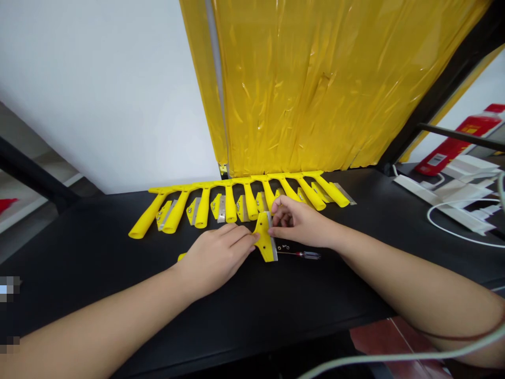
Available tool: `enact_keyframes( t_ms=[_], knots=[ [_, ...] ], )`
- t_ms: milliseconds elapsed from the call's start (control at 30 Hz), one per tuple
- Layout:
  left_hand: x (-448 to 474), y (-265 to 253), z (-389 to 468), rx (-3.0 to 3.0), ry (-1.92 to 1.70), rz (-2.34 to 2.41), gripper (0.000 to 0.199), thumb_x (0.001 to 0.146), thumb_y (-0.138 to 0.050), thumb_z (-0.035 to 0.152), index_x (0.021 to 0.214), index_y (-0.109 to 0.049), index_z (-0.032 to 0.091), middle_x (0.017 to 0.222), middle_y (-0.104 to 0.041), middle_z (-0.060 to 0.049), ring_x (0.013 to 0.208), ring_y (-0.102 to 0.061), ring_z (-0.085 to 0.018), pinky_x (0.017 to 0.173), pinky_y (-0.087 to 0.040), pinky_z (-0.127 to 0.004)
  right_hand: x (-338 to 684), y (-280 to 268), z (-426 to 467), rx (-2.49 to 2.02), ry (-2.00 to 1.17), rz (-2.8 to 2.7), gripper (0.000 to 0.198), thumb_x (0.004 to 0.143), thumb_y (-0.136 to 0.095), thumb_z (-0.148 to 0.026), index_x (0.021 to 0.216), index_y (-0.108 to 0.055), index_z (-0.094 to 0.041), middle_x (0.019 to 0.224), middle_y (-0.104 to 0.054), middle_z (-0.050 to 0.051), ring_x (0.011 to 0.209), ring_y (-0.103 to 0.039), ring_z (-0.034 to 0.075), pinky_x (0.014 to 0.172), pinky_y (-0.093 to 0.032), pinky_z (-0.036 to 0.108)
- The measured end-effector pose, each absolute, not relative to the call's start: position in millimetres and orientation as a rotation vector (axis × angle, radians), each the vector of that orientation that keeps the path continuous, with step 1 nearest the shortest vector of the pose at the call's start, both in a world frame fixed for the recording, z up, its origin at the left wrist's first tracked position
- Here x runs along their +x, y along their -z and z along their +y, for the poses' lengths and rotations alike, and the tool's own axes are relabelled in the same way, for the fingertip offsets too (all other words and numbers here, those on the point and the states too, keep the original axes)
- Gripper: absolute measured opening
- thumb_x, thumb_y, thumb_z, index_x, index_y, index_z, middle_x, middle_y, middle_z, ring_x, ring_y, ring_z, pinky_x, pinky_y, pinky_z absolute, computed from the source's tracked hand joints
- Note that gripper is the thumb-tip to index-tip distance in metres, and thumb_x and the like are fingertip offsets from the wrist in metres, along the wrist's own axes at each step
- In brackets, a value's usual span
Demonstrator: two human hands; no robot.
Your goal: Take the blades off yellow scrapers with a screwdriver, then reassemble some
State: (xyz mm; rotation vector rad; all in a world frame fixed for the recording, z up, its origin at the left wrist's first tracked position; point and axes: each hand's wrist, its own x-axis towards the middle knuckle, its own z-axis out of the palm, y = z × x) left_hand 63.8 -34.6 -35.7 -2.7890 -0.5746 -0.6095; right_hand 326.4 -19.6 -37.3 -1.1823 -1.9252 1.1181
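A yellow scraper (263, 239) with two dark holes in its head lies across the middle of the shelf. My left hand (219, 255) is closed round its handle, the end of which shows past the wrist side. Along the head's right edge runs a thin metal blade (273, 243). My right hand (298, 221) has its fingers curled and its thumb against this blade; whether a small part sits in the fingers is hidden. Just below that hand lie a few small nuts or screws (283, 247) and a screwdriver (310, 255) with a clear dark handle.
Behind my hands stands a row of several yellow scraper handles (203, 208), with yellow plates, screws and blades between them. Yellow plastic wrap (315, 95) hangs at the back. On the right are a red bottle (453, 139), a white power strip (445, 202) and white cables.
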Motion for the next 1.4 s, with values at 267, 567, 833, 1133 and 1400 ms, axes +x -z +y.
enact_keyframes(
  t_ms=[267, 567, 833, 1133, 1400],
  knots=[
    [58.5, 37.4, -34.4, -2.749, 0.529, -0.521, 0.035, 0.102, -0.054, 0.01, 0.135, -0.063, 0.016, 0.104, -0.07, -0.009, 0.09, -0.068, -0.023, 0.078, -0.066, -0.039, 319.5, 42.3, -20.8, -1.05, -1.528, -1.665, 0.052, 0.082, -0.083, -0.033, 0.099, -0.034, -0.028, 0.074, -0.067, -0.009, 0.059, -0.067, 0.012, 0.057, -0.057, 0.027],
    [58.1, 37.1, -32.3, -2.753, 0.49, -0.524, 0.036, 0.101, -0.051, 0.008, 0.134, -0.064, 0.015, 0.101, -0.065, -0.009, 0.085, -0.065, -0.022, 0.075, -0.064, -0.038, 320.5, 37.7, -22.3, -1.066, -1.422, -1.685, 0.047, 0.085, -0.082, -0.041, 0.099, -0.039, -0.027, 0.072, -0.066, -0.007, 0.059, -0.066, 0.013, 0.056, -0.059, 0.029],
    [59.7, 36.9, -28.9, -2.767, 0.504, -0.61, 0.032, 0.105, -0.047, 0.011, 0.129, -0.068, 0.015, 0.097, -0.064, -0.008, 0.081, -0.064, -0.02, 0.072, -0.064, -0.035, 354.2, 6.5, -24.5, -1.398, -1.036, -2.484, 0.008, 0.085, -0.076, -0.022, 0.078, -0.073, -0.02, 0.074, -0.073, 0.001, 0.066, -0.066, 0.015, 0.059, -0.047, 0.027],
    [60.6, 37.7, -30.2, -2.805, 0.501, -0.635, 0.03, 0.108, -0.046, 0.016, 0.127, -0.069, 0.017, 0.097, -0.063, -0.008, 0.081, -0.063, -0.018, 0.073, -0.063, -0.034, 340.8, 15.2, -27.2, -1.405, -0.938, -2.503, 0.005, 0.083, -0.076, -0.018, 0.079, -0.076, -0.02, 0.071, -0.075, 0.001, 0.062, -0.065, 0.015, 0.058, -0.046, 0.028],
    [61.7, 35.5, -31.4, -2.809, 0.485, -0.616, 0.032, 0.108, -0.043, 0.017, 0.127, -0.07, 0.017, 0.096, -0.063, -0.008, 0.081, -0.064, -0.019, 0.071, -0.063, -0.033, 342.2, 15.8, -25.8, -1.414, -1.057, -2.494, 0.008, 0.081, -0.07, -0.013, 0.078, -0.072, -0.02, 0.069, -0.073, 0.0, 0.058, -0.062, 0.013, 0.057, -0.045, 0.026]
  ],
)
